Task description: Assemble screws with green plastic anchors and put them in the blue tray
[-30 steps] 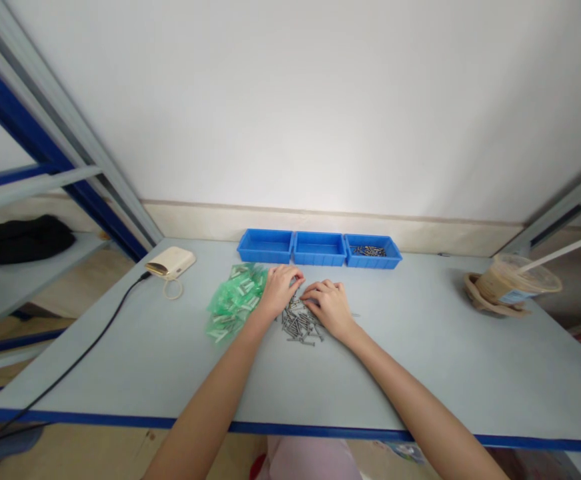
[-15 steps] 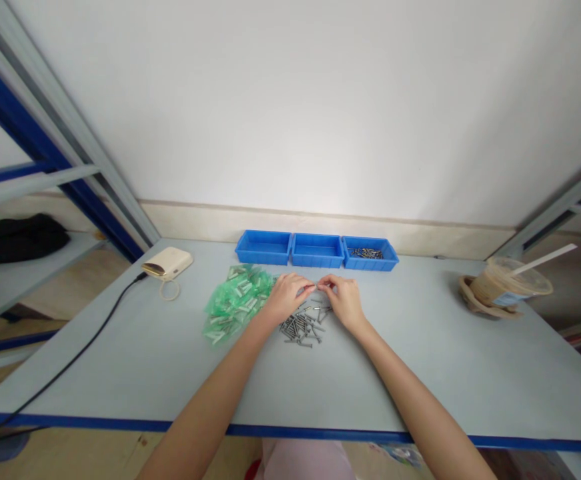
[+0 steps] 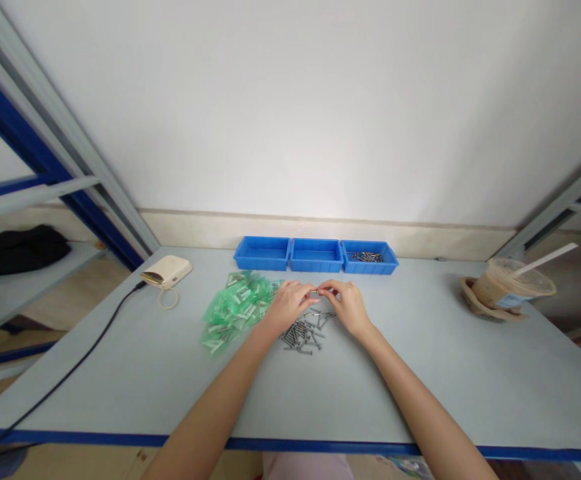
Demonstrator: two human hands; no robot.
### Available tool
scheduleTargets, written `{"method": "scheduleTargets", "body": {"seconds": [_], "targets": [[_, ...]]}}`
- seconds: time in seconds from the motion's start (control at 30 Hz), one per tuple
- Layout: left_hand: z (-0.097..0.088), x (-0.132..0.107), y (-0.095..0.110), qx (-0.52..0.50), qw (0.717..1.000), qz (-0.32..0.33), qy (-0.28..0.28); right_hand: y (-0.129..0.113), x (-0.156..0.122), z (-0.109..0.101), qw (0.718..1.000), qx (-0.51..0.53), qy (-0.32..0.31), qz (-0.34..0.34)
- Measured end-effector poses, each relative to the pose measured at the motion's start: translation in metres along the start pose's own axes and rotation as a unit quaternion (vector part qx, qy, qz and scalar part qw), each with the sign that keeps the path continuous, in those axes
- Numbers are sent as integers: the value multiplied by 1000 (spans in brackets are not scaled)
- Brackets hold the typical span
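Head view shows me the gray table (image 3: pixel 420 373), green bags (image 3: pixel 235 303) mid-left, gray screws (image 3: pixel 303 333) at center. Left hand (image 3: pixel 290 303) and right hand (image 3: pixel 350 307) pinch one tiny piece together above them; a bag probably comes next.

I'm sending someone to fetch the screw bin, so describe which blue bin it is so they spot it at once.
On the grey table, against the back wall, three blue bins sit side by side. Take the right-hand bin, nearest the iced drink cup. It alone holds dark screws; the other two look empty.
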State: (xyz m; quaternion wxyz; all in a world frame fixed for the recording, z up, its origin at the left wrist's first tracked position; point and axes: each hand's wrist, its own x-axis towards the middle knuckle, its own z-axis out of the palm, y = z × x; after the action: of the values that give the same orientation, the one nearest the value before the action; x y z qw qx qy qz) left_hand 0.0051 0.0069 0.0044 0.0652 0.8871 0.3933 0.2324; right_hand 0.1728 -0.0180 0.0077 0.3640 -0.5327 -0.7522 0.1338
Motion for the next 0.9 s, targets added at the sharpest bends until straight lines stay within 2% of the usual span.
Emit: {"method": "scheduleTargets", "body": {"seconds": [0.17, 0.33, 0.43, 0.77, 0.9], "targets": [[-3, -1, -1, 4, 1000, -12, -10, 3, -1, -2, 999, 4, -30, -13], [-3, -1, -4, -27, 998, -45, -24, 7, -3, 6, 997, -68, -30, -27], [0, 0, -5, -42, 998, -54, 5, 8, -3, 10, 995, -90, -36, -35], [-3, 0, 2, -42, 998, -53, -2, -2, -4, 1, 992, -115, -45, -37], [-2, 0, 3, -92, 994, -50, -7, -1, -3, -1, 993, -109, -45, -28]]}}
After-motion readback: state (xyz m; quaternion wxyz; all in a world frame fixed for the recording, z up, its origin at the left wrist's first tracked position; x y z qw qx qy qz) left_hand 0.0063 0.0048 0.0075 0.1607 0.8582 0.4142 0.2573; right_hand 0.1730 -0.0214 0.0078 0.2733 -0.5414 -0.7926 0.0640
